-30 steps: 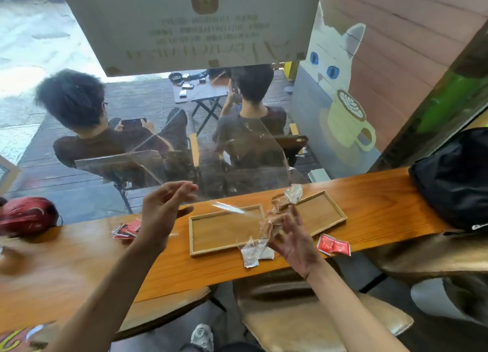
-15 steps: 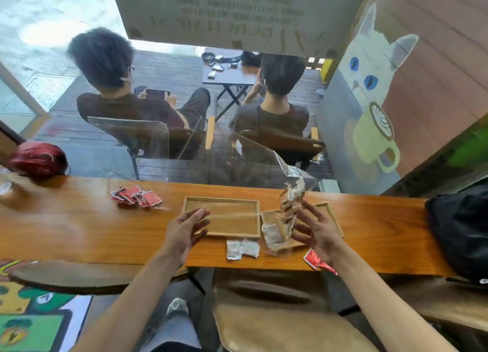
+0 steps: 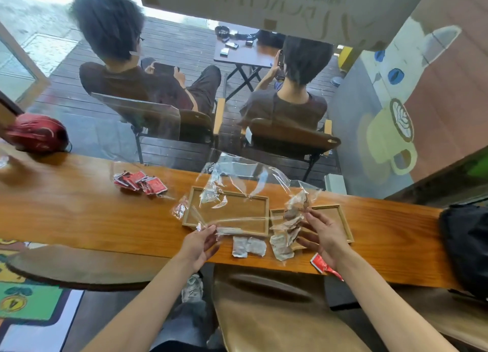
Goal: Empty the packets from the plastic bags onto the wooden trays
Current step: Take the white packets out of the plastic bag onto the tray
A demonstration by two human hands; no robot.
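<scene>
Two wooden trays lie side by side on the long wooden counter: the left tray (image 3: pixel 264 214) and the right tray (image 3: pixel 343 219). My left hand (image 3: pixel 202 242) pinches the near edge of a clear plastic bag (image 3: pixel 232 182) spread above the left tray. My right hand (image 3: pixel 326 234) holds a second clear bag (image 3: pixel 293 219) with pale packets in it, hanging over the right tray's near left corner. Two white packets (image 3: pixel 248 246) lie on the counter in front of the trays. A pile of red packets (image 3: pixel 141 182) sits to the left.
A red packet (image 3: pixel 322 264) lies at the counter's near edge under my right wrist. A red helmet (image 3: pixel 37 132) rests far left, a black bag (image 3: pixel 464 246) far right. Beyond the window pane two people sit on chairs. A chair back (image 3: pixel 264 299) stands below the counter.
My left hand has taken hold of a clear bag that now spreads over the left tray. My right hand keeps its packet-filled bag over the right tray. The camera tilted down.
</scene>
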